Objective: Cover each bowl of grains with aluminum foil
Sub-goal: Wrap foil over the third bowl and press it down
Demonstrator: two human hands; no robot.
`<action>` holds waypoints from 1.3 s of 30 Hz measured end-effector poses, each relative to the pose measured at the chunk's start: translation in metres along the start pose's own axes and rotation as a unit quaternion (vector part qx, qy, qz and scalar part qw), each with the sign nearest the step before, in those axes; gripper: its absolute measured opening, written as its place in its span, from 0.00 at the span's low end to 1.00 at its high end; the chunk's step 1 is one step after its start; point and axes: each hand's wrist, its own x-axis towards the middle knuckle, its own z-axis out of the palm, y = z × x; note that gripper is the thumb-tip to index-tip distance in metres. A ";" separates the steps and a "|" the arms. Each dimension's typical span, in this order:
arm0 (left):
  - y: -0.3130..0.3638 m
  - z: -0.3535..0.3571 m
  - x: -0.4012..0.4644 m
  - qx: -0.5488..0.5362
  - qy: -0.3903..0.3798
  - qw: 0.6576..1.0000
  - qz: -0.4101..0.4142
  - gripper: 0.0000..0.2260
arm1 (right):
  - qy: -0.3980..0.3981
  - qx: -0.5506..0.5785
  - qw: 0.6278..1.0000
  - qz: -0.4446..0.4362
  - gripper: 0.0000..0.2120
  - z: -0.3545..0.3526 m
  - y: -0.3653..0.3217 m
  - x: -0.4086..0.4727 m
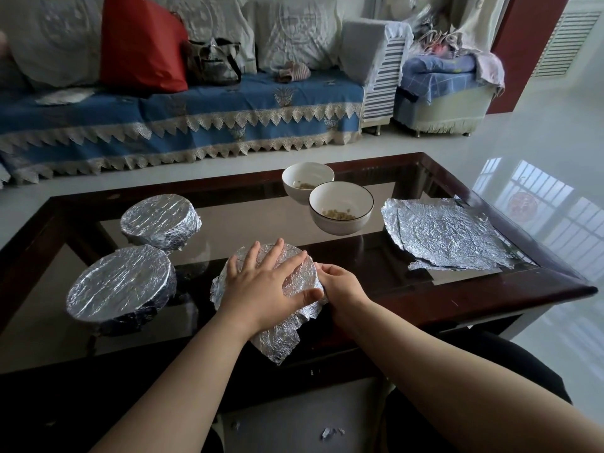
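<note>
A bowl draped in crumpled foil sits near the table's front edge. My left hand lies flat on top of it, fingers spread, pressing the foil down. My right hand curls round the foil at the bowl's right side. Two foil-covered bowls stand to the left, one near and one farther back. Two white bowls with grains stand uncovered behind, the nearer and the farther. Flat foil sheets lie at the right.
The glass-topped coffee table has a dark wooden frame. A sofa with a blue cover stands beyond it, holding a red bag. Small foil scraps lie on the floor below the near edge.
</note>
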 end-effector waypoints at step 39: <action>-0.011 -0.014 0.000 0.018 -0.069 0.997 -0.022 0.43 | -0.024 -0.297 0.935 -0.193 0.12 -0.009 -0.017 -0.006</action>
